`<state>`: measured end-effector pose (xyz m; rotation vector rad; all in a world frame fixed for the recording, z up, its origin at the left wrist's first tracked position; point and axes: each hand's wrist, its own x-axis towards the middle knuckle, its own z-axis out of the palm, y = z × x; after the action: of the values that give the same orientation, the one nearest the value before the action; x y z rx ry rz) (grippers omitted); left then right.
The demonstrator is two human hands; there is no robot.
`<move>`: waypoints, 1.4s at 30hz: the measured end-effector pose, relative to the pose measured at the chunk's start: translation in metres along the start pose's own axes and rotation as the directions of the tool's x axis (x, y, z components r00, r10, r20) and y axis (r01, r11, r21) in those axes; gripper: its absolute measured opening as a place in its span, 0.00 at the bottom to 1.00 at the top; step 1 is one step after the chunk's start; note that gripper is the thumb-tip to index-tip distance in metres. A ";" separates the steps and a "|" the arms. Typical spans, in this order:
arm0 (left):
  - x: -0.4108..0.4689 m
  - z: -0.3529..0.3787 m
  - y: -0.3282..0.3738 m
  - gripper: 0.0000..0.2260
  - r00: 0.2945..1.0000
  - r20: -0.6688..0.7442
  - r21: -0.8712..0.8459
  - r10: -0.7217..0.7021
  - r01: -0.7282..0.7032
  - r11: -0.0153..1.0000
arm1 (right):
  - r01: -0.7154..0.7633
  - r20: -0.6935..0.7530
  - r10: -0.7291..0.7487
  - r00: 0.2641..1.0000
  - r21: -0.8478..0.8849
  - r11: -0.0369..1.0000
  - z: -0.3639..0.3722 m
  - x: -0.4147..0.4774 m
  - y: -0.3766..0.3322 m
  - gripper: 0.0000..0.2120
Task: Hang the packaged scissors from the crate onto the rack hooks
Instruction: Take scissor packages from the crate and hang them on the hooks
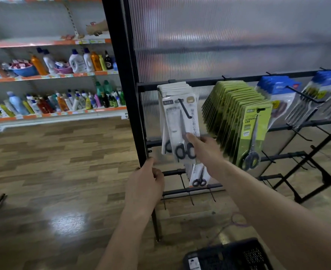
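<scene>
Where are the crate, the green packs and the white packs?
crate [225, 250]: head view, dark wall.
green packs [246, 141]: head view, front card.
white packs [172, 121]: head view, front card.

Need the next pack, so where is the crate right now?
In the head view the black crate sits on the floor at the bottom edge, right of centre, under the right forearm and in front of the rack.

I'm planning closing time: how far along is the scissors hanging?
Done: white packs and green packs already hang on hooks. In hand: the right hand pinches the front white pack; the left hand grips the rack post. Left: contents of the crate can't be seen.
</scene>
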<state>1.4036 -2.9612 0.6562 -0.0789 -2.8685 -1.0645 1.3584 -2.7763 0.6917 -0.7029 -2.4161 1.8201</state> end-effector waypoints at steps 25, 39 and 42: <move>-0.159 0.276 0.101 0.22 0.697 0.646 0.307 -0.311 0.137 0.942 | 0.123 0.396 0.299 0.869 -0.755 0.644 -0.277 -0.071 0.309 0.28; -0.232 0.429 0.031 0.05 0.288 0.822 0.437 -0.492 0.235 0.868 | -0.225 0.402 0.616 0.677 -0.685 0.693 -0.291 -0.066 0.501 0.29; -0.213 0.483 -0.015 0.03 0.322 0.787 0.471 -0.527 0.239 0.849 | -0.312 0.399 0.695 0.598 -0.683 0.661 -0.260 -0.067 0.566 0.29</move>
<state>1.5870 -2.6618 0.2614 0.1216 -4.2241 -0.7560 1.6819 -2.4470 0.2680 -1.0990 -3.6311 1.6906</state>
